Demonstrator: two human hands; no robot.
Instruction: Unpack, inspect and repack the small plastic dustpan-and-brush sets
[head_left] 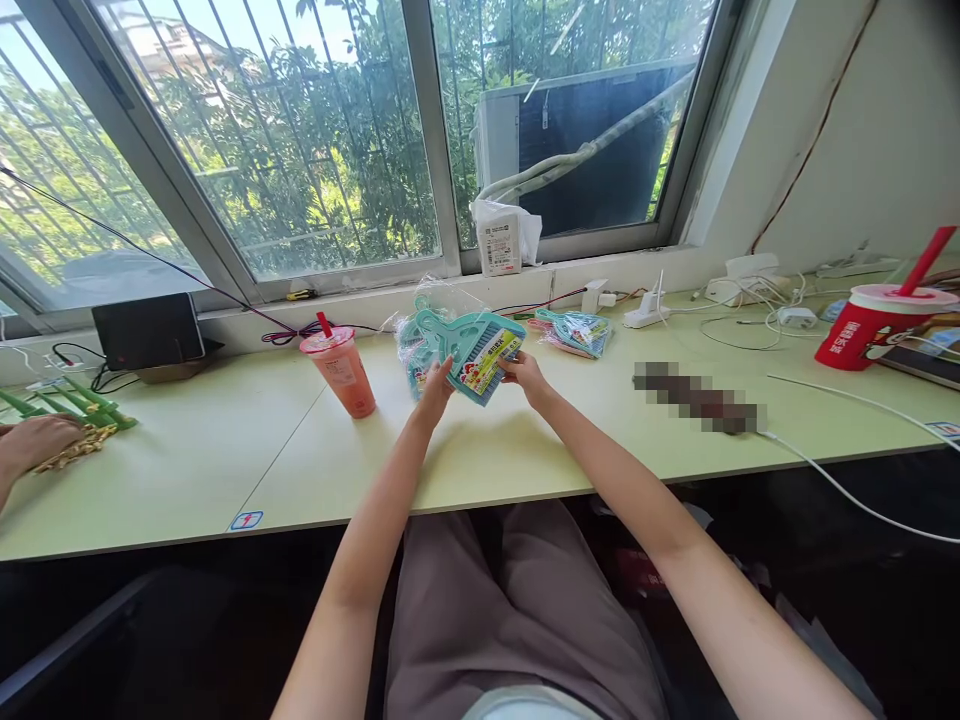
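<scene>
Over the table I hold a teal mini dustpan and brush set (480,352), which carries a yellow printed label and shows grey-blue bristles. My left hand (436,388) grips its lower left edge with fingers closed. At the right edge, my right hand (528,376) pinches it too. Just behind and to the left lies more teal plastic in clear wrapping (414,350), partly covered by the set. Another wrapped teal packet (576,332) rests farther right on the table.
A tilted-looking cup of red drink (346,375) stands left of my hands. A blurred-out item (701,398) lies to the right, near a white cable (840,480) and a red cup (874,330). At far left, another person's hand (45,440) touches small yellowish pieces.
</scene>
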